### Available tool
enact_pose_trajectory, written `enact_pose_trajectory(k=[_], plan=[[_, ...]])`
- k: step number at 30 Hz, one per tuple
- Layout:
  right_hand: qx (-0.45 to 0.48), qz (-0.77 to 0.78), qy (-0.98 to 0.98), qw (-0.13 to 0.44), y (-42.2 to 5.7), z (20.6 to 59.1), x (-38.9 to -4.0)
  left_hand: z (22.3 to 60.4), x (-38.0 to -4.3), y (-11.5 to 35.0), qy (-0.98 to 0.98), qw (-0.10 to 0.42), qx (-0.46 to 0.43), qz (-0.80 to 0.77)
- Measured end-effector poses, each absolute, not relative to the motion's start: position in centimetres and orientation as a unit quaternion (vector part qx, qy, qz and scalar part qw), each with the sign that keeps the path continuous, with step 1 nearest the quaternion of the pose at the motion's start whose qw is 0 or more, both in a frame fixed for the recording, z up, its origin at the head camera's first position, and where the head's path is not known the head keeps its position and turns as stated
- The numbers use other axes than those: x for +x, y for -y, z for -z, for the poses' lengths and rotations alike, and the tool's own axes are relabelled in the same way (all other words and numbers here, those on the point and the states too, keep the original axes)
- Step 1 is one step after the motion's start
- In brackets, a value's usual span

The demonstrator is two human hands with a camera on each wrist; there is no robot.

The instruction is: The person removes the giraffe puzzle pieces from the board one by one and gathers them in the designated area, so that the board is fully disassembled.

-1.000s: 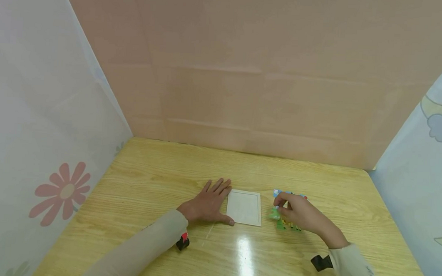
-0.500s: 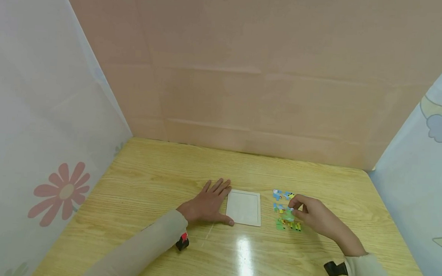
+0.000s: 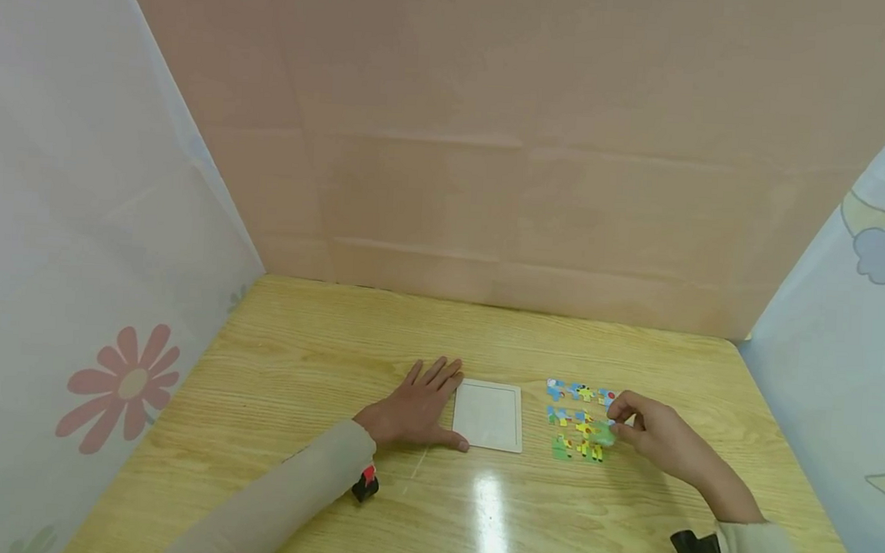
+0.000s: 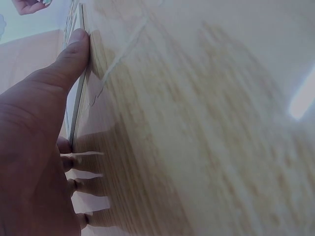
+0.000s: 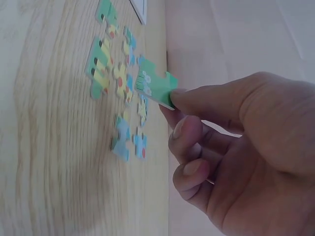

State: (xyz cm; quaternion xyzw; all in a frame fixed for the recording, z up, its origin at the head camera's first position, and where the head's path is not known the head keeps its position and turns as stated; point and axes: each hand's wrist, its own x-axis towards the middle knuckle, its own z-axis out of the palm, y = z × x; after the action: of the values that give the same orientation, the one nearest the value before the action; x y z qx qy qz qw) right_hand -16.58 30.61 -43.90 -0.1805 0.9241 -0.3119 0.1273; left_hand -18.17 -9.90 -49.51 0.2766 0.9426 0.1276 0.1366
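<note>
A green jigsaw puzzle piece (image 5: 156,82) with small white flowers is pinched between the thumb and forefinger of my right hand (image 3: 659,434). It is held up over the right side of several loose puzzle pieces (image 3: 561,418), which lie in rough rows on the table. Yellow, blue and green parts of a picture show on them. My left hand (image 3: 416,409) lies with spread fingers at the left edge of a square white puzzle frame (image 3: 488,417). In the left wrist view the thumb (image 4: 74,54) rests along the frame's edge.
The wooden table (image 3: 319,345) ends at a plain upright backdrop (image 3: 447,185). Patterned sheets stand at the left (image 3: 115,209) and right (image 3: 860,332). A bright light reflection falls on the table in front of the frame.
My right hand has moved to the right across the loose pieces with the green puzzle piece in its fingers, uncovering the others. The left hand and the frame have stayed in place.
</note>
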Motion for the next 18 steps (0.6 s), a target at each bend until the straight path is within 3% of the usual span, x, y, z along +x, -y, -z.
enact_pose_trajectory(k=[18], plan=[[-0.181, 0.312, -0.921, 0.146, -33.9, 45.4, -16.0, 49.4, -18.1, 10.0, -0.944, 0.140, 0.275, -0.119]])
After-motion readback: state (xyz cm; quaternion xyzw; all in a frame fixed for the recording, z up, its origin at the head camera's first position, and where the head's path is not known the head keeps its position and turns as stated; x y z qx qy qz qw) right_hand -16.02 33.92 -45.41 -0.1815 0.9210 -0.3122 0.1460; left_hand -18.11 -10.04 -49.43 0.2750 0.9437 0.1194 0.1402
